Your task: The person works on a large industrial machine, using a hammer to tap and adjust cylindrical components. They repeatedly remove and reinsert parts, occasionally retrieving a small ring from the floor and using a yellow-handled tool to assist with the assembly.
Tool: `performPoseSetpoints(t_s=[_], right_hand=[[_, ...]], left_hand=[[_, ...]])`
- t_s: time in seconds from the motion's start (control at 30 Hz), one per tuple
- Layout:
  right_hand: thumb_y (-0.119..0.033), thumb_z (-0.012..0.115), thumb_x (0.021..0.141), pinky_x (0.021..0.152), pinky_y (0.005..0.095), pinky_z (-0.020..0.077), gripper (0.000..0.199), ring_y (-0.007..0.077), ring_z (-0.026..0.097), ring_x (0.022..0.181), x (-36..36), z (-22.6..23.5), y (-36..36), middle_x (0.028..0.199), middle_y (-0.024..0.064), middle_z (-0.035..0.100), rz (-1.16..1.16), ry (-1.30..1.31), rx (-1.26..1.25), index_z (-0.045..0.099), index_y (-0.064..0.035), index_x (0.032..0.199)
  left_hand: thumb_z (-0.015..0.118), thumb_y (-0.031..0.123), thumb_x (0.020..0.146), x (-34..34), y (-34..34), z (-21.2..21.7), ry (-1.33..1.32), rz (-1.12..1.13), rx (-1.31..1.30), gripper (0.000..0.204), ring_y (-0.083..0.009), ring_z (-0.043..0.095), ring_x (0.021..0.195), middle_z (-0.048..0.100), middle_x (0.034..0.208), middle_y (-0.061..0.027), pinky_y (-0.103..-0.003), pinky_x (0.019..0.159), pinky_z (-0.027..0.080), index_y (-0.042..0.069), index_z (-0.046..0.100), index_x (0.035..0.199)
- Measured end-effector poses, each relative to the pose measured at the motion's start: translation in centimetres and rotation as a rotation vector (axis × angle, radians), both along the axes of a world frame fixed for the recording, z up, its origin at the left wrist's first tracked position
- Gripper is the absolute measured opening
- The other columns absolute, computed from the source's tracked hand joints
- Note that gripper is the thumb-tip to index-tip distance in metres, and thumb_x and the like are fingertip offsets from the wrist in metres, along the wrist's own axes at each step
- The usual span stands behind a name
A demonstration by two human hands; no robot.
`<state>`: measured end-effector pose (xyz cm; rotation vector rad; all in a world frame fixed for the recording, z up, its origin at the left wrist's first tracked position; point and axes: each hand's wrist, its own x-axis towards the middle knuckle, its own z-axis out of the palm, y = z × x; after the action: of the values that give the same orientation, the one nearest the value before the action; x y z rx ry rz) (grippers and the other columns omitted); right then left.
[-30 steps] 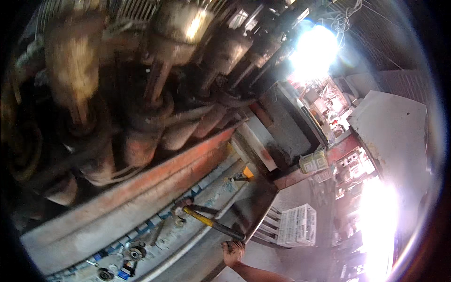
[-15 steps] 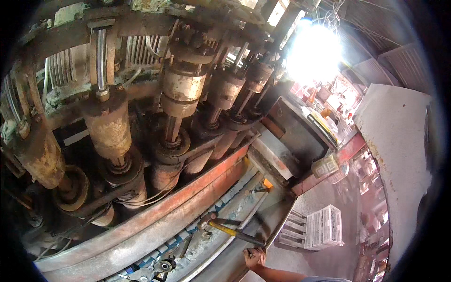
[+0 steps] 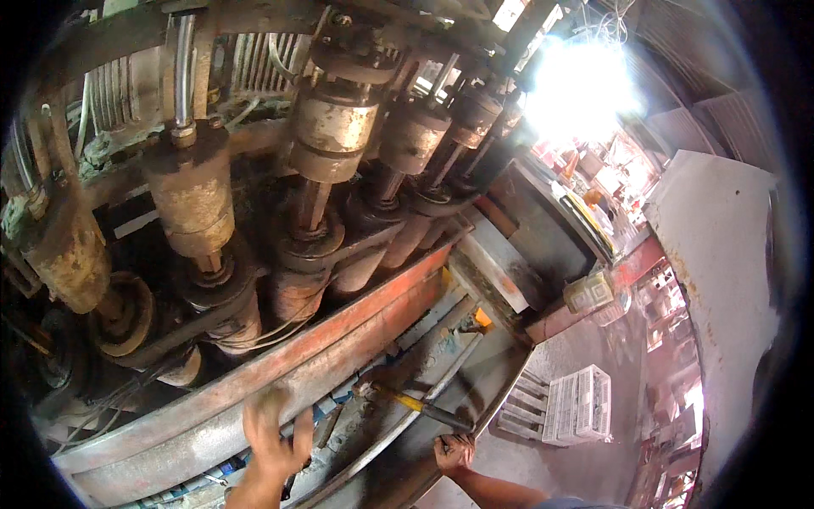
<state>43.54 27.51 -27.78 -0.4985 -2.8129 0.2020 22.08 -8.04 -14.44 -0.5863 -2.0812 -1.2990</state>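
My left hand (image 3: 273,437) reaches up over the long trough (image 3: 191,458) in front of the machine, at its red and grey front beam (image 3: 339,352). Its thumb stands apart from the fingers, whose tips are smeared by motion; nothing shows in it. My right hand (image 3: 454,452) is closed at the near metal edge (image 3: 500,397), fingers curled over it. Just beyond that hand lies a hammer (image 3: 420,407) with a yellow and black handle, its head toward the trough and the handle end near my knuckles. A pale curved rod (image 3: 373,450) runs beneath the handle.
A row of grimy machine cylinders (image 3: 188,199) stands behind the beam. An orange piece (image 3: 482,316) lies at the trough's far end. On the floor to the right sits a white plastic crate (image 3: 578,405). A large pale panel (image 3: 716,254) rises at the far right.
My left hand has come into view from below and reached over the trough toward the beam. My right hand stays at the metal edge by the hammer. The view has shifted slightly.
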Motion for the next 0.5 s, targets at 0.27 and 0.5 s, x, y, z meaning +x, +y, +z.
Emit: performPoseSetpoints(t_s=[0.27,0.5], right_hand=[[-0.021,0.078,0.075,0.079,0.0463,0.0526,0.012,0.0314,0.067,0.081,0.1,-0.9,0.1,0.080,0.0085,0.072,-0.028,0.063,-0.071,0.072,-0.0110,0.079],[-0.022,0.077,0.076,0.076,0.0448,0.0530,0.012,0.0301,0.067,0.080,0.3,-1.1,0.3,0.080,0.0074,0.070,-0.001,0.091,-0.046,0.073,-0.0113,0.079]], left_hand=[[0.082,0.035,0.085,-17.7,7.7,14.7,0.179,0.112,0.225,0.090,-0.0412,0.048,0.127,0.047,0.139,-0.0293,-0.051,0.109,0.039,-0.008,0.035,0.148],[0.078,0.042,0.089,-21.6,8.8,14.3,0.189,-0.037,0.372,0.083,-0.0295,0.056,0.119,0.050,0.136,-0.0214,-0.043,0.100,0.048,-0.002,0.039,0.147]])
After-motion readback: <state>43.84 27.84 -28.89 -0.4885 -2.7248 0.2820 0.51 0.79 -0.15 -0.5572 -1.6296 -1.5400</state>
